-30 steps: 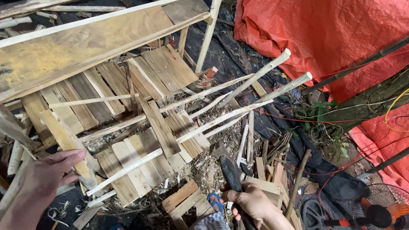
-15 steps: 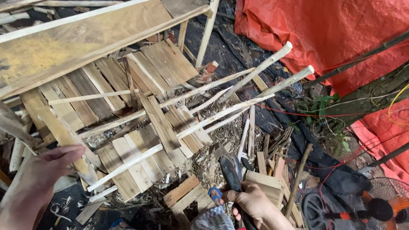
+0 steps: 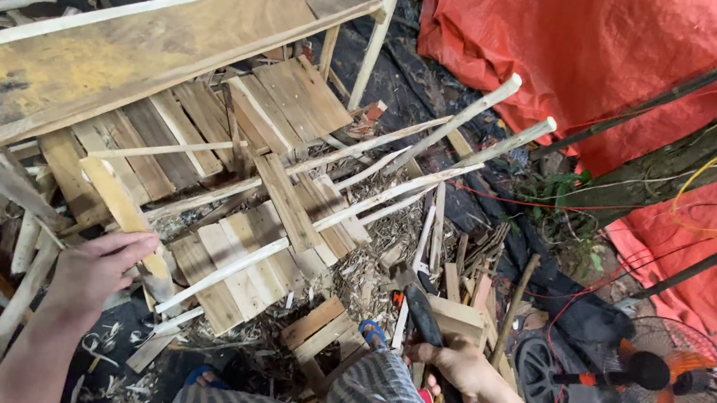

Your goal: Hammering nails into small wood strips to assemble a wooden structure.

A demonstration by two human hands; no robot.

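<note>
Head view: left hand (image 3: 97,273) half-open, fingertips on a pale, rough plank (image 3: 125,214); right hand (image 3: 457,364) fisted round a black handle (image 3: 426,315).

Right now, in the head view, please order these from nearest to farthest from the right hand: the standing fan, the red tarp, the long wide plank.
1. Standing fan: low right, beside the right hand.
2. Red tarp: top right, behind.
3. Long wide plank: upper left, across the woodpile.

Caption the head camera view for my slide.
Left hand on a wooden slat, right hand gripping a dark-handled tool above scrap wood.
</note>
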